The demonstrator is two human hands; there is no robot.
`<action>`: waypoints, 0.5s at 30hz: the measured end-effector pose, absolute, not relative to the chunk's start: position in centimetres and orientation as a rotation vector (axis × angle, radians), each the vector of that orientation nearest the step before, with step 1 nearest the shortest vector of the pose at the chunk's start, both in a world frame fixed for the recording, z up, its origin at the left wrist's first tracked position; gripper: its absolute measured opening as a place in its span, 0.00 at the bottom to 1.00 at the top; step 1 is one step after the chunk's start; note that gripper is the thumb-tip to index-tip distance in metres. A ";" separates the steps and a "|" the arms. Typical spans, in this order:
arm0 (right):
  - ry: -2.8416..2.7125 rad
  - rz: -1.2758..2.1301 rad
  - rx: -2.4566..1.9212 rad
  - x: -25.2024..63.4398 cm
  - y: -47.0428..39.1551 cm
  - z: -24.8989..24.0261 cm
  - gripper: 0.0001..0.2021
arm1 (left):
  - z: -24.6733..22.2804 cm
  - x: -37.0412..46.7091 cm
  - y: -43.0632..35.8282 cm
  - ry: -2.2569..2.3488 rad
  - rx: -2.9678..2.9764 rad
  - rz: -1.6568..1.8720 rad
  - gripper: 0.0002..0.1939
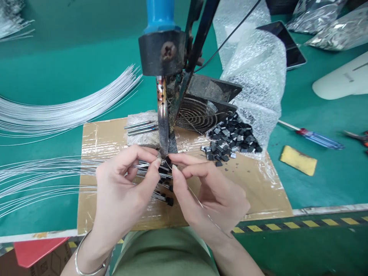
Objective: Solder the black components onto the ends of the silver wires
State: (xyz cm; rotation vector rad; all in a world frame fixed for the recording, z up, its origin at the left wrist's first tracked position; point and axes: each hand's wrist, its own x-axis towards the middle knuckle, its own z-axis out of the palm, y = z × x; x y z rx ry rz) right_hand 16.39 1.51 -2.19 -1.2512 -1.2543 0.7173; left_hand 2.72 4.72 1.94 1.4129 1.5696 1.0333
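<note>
A soldering iron [163,115] with a blue handle hangs point-down from a black stand, its tip between my hands. My left hand [129,188] is closed in a pinch just left of the tip, on a thin wire with a silvery end [143,165]; the fingertips hide its very end. My right hand [207,188] pinches a thin strand of solder wire [198,200] close to the tip, its tail running back over the wrist. Under the hands lie several wires with silvery ends and black connectors [169,201].
Cardboard [258,191] covers the work spot. Loose black connectors [230,140] are heaped beside a fan [198,113] and bubble wrap [255,76]. White wire bundles [71,115] lie left. A screwdriver [319,138], a yellow sponge [299,159] and a white cup [342,76] are right.
</note>
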 end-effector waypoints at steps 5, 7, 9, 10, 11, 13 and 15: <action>-1.284 0.669 -1.243 16.4 1.6 -2.2 0.09 | 2.0 2.6 4.6 1.571 1.404 1.029 0.09; -1.299 0.670 -1.235 16.4 1.6 -2.2 0.10 | 2.0 2.7 4.6 1.571 1.407 1.027 0.09; -1.313 0.669 -1.235 16.5 1.6 -2.2 0.10 | 1.9 2.7 4.7 1.572 1.411 1.027 0.09; -1.318 0.667 -1.239 16.5 1.6 -2.3 0.10 | 1.9 2.7 4.7 1.573 1.410 1.029 0.09; -1.320 0.664 -1.241 16.5 1.5 -2.3 0.09 | 1.8 2.7 4.7 1.572 1.407 1.030 0.09; -1.314 0.661 -1.240 16.5 1.5 -2.3 0.09 | 1.8 2.7 4.8 1.567 1.400 1.035 0.08; -1.299 0.668 -1.239 16.4 1.5 -2.4 0.09 | 1.8 2.7 4.8 1.563 1.400 1.037 0.08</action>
